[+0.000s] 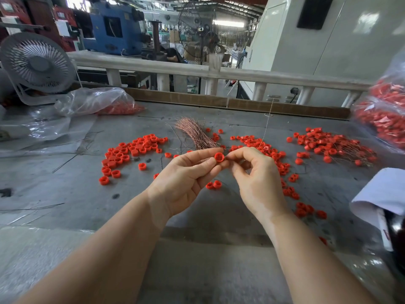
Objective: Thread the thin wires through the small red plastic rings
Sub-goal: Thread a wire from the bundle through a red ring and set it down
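Note:
My left hand (186, 176) pinches one small red plastic ring (218, 156) between thumb and fingers, above the grey table. My right hand (256, 174) is pinched shut at the ring's right side, holding a thin wire (266, 126) that rises up and away from the fingers. A bundle of copper-coloured wires (195, 132) lies on the table just behind my hands. Loose red rings (129, 154) are spread in an arc to the left, more loose rings (276, 156) sit behind my right hand, and a pile of rings with wires in them (331, 145) lies at the right.
A clear bag holding red rings (103, 104) lies at the back left, beside a small white fan (37, 64). Another bag full of red pieces (385, 115) stands at the far right. White paper (381, 198) lies at the right edge. A cardboard strip (241, 104) borders the table's far side.

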### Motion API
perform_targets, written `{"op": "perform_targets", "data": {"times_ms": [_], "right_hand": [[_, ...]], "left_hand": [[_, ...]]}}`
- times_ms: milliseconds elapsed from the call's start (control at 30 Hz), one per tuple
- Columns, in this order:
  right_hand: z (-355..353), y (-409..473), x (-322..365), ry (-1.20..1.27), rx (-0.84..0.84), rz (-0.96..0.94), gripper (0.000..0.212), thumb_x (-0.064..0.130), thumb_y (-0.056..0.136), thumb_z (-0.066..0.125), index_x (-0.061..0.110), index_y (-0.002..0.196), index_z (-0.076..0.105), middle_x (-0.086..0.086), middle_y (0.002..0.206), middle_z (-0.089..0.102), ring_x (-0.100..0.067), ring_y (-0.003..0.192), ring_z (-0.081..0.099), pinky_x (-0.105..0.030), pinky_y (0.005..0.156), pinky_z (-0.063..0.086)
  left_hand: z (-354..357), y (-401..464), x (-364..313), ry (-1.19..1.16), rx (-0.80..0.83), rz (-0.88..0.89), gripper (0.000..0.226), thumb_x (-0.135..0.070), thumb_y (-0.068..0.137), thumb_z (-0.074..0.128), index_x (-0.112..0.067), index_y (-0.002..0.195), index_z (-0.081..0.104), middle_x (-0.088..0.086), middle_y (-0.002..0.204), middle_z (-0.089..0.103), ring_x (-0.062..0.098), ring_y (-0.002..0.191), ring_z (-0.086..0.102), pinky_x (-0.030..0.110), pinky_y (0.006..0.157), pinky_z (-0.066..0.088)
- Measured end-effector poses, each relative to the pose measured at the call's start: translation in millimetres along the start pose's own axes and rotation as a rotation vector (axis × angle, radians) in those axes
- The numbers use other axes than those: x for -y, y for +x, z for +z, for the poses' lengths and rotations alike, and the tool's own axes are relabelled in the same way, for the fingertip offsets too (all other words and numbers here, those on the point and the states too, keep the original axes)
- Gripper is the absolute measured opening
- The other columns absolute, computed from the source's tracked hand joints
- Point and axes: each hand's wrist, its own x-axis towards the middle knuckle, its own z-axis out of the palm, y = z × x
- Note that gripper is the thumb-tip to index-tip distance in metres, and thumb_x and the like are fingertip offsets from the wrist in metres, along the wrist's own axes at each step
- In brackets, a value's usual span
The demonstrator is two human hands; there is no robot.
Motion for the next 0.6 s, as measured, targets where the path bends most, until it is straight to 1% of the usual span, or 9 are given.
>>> {"op": "perform_targets", "data": {"times_ms": [67,167,300,367,433,533,600], "right_hand": [[0.3,-0.2,0.0,0.007,0.001,0.001,0.015,-0.002,0.082,0.063,0.011,0.083,0.068,0.001,0.081,0.064,-0.009,0.073,0.056,-0.024,0.073,0.048],[1.0,-0.8,0.1,0.027,-0.016,-0.003,0.014,-0.001,0.083,0.062,0.013,0.083,0.067,0.001,0.080,0.064,-0.009,0.071,0.057,-0.026,0.071,0.049],[1.2,-0.6,-0.4,0.073,-0.028,0.018,0.019,0.001,0.085,0.061,0.020,0.082,0.063,0.001,0.080,0.064,-0.016,0.070,0.060,-0.037,0.070,0.052],[1.1,-0.7,-0.7,0.084,-0.026,0.038,0.024,0.002,0.085,0.061,0.025,0.080,0.060,0.006,0.077,0.064,-0.018,0.068,0.061,-0.042,0.070,0.052],[0.9,-1.0,-1.4,0.080,-0.023,0.045,0.025,0.003,0.085,0.061,0.027,0.078,0.059,0.009,0.075,0.064,-0.019,0.066,0.061,-0.045,0.069,0.052],[0.9,-0.9,-2.3,0.073,-0.011,0.038,0.018,0.006,0.086,0.062,0.023,0.079,0.062,0.005,0.076,0.066,-0.021,0.067,0.062,-0.046,0.068,0.052],[1.3,-0.9,-2.2,0.072,-0.001,0.031,0.016,0.006,0.086,0.063,0.021,0.079,0.063,0.004,0.076,0.066,-0.020,0.067,0.062,-0.043,0.069,0.052]], "left_hand": [[-0.6,0.7,0.0,-0.008,-0.015,0.001,0.019,0.001,0.070,0.055,0.000,0.082,0.071,0.013,0.081,0.072,0.015,0.073,0.071,0.018,0.068,0.056],[-1.0,0.8,-0.1,-0.010,-0.035,-0.001,0.018,0.004,0.079,0.051,-0.001,0.085,0.067,0.010,0.077,0.072,0.013,0.071,0.071,0.018,0.067,0.056],[-1.4,-0.2,-0.5,-0.006,-0.041,-0.015,0.026,0.005,0.082,0.049,-0.005,0.074,0.073,0.009,0.074,0.072,0.012,0.068,0.070,0.017,0.064,0.056],[-1.6,-0.4,-0.6,0.005,-0.037,-0.018,0.027,0.003,0.079,0.051,-0.007,0.070,0.075,0.008,0.073,0.072,0.011,0.068,0.070,0.017,0.064,0.056],[-1.1,-0.4,-0.8,-0.014,-0.033,-0.020,0.022,0.001,0.071,0.055,-0.006,0.069,0.075,0.008,0.074,0.072,0.012,0.069,0.070,0.017,0.065,0.056],[0.0,0.1,-1.4,-0.058,-0.025,-0.029,0.022,0.002,0.066,0.055,-0.004,0.071,0.075,0.009,0.076,0.072,0.014,0.071,0.071,0.018,0.065,0.056],[0.2,0.0,-1.7,-0.073,-0.014,-0.038,0.023,0.003,0.066,0.054,-0.004,0.071,0.076,0.010,0.076,0.072,0.014,0.071,0.071,0.018,0.065,0.056]]}}
